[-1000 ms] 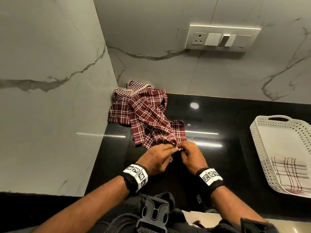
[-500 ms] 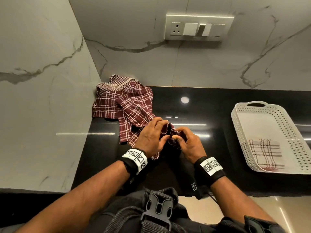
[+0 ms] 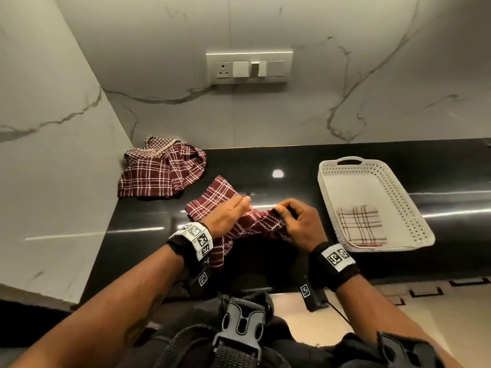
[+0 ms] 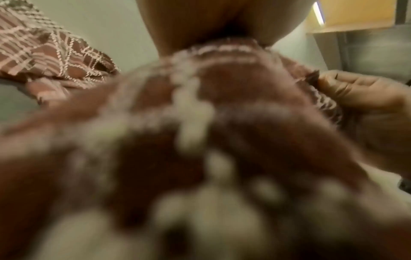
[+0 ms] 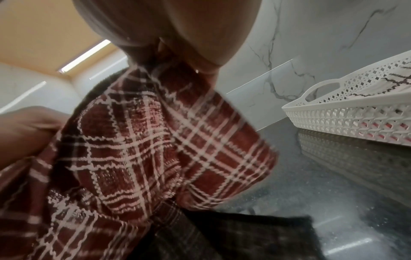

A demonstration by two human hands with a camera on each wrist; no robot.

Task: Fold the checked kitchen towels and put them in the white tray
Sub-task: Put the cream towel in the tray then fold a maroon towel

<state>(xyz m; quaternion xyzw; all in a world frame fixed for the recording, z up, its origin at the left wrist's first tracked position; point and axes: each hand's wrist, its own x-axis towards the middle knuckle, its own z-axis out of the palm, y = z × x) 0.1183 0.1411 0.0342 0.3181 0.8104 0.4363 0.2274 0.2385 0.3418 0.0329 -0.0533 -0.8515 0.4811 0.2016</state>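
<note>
A maroon checked towel (image 3: 212,200) hangs crumpled between both hands above the black counter. My left hand (image 3: 233,211) pinches its upper edge and my right hand (image 3: 289,213) pinches the same edge a short way to the right. In the right wrist view the towel (image 5: 155,140) drapes down from the fingers; in the left wrist view the towel (image 4: 200,123) is a close blur. A heap of maroon checked towels (image 3: 162,171) lies in the back left corner. The white perforated tray (image 3: 393,179) stands to the right, holding a folded white checked towel (image 3: 358,224).
The black counter (image 3: 265,166) meets marble walls at the back and on the left. A switch panel (image 3: 248,67) is set in the back wall. The counter's front edge runs just below my wrists.
The towel has come away from the corner heap and been lifted toward the middle of the counter. My hands have drawn apart along its edge.
</note>
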